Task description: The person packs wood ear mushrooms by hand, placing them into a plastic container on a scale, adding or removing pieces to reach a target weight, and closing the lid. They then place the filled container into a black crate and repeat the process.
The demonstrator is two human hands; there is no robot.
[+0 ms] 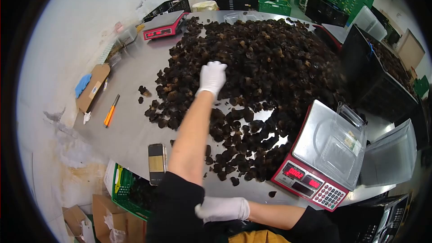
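White gloves on both hands. Head view: left hand outstretched, down on dark mushroom heap spread over middle of steel table; fingers curled close together, hold on any piece cannot be told. Right hand at near table edge, against black sleeve, fingers straight and pressed together. Red-fronted scale just right of heap, clear tray on top. Phone beside left forearm.

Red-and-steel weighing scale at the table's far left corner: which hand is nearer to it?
Left. The white-gloved left hand is on the pile of dark brown lumps, just right of that scale. The white-gloved right hand is far back at the body, by the black left sleeve.
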